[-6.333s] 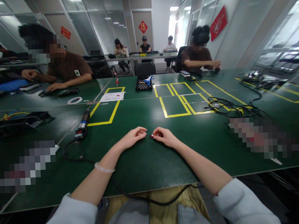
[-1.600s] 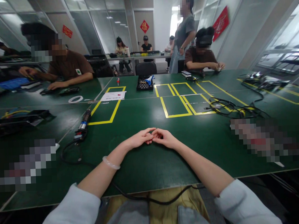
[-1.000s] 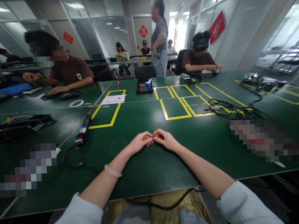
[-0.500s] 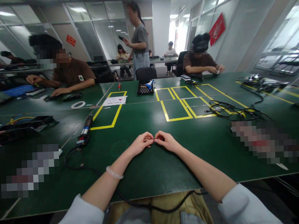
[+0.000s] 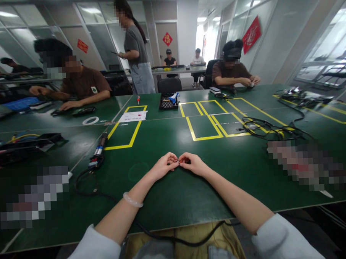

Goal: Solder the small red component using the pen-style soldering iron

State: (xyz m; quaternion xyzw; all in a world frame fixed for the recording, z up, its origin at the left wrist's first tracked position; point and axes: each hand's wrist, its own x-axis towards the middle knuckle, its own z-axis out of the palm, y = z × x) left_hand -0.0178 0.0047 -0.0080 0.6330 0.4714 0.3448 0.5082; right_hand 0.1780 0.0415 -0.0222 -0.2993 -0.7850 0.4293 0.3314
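Over the green table (image 5: pixel 176 200), my left hand (image 5: pixel 166 162) and my right hand (image 5: pixel 191 163) meet fingertip to fingertip in front of me. The fingers of both are curled into a pinch. Something tiny and dark seems to sit where the tips come together, too small to name. A pale bangle (image 5: pixel 132 200) circles my left wrist. Both forearms reach in from the near edge.
An electric screwdriver (image 5: pixel 98 150) with a black cable lies to the left. Yellow tape outlines (image 5: pixel 206 138) mark the table ahead. Coiled black cables (image 5: pixel 258 124) lie right; a black tray (image 5: pixel 167 102) stands farther back. Co-workers sit across the table.
The standing person in the background has walked to the left. My hands stay at the same spot, with only a slight shift of the fingertips.
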